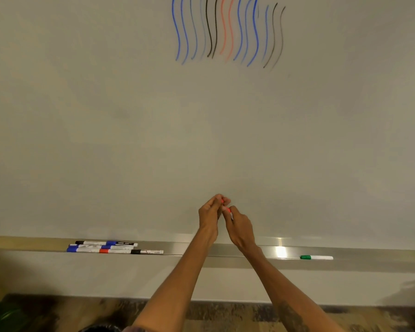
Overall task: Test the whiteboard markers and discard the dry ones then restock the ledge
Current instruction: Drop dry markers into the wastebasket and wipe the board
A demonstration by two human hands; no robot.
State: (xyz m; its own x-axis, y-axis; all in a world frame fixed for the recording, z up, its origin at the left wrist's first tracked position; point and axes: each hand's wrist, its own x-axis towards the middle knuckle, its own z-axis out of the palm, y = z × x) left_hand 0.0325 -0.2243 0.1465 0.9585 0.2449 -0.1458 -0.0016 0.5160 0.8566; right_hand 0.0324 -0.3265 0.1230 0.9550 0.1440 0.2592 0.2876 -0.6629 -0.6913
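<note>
**Red marker held in both hands, low centre of the frame**

Both hands meet in front of the whiteboard (130, 140), just above the ledge (369, 255). The right hand (240, 224) is curled round the barrel of a red marker (229, 211). The left hand (211, 212) pinches its upper red end between fingertips. That end is probably the cap, but it is too small to be sure, and I cannot tell whether the cap is coming off or going on.

To do this step well, keep the barrel steady in the right hand and move the cap straight along the marker's axis. If closing it, press until it seats firmly, since a loose cap will dry a good marker. If opening it, keep the cap in the fingers so it is not lost.

A group of wavy test strokes (228, 29) in blue, black and red runs across the upper centre of the board, some of them faint. A cluster of capped markers (106, 246) lies on the ledge at lower left. A single green marker (316, 257) lies well apart at lower right, beside a bright glare on the metal. Below the ledge are a pale wall and a strip of dark wood-patterned floor (225, 315). A dark rounded shape at the bottom edge cannot be identified.
</note>
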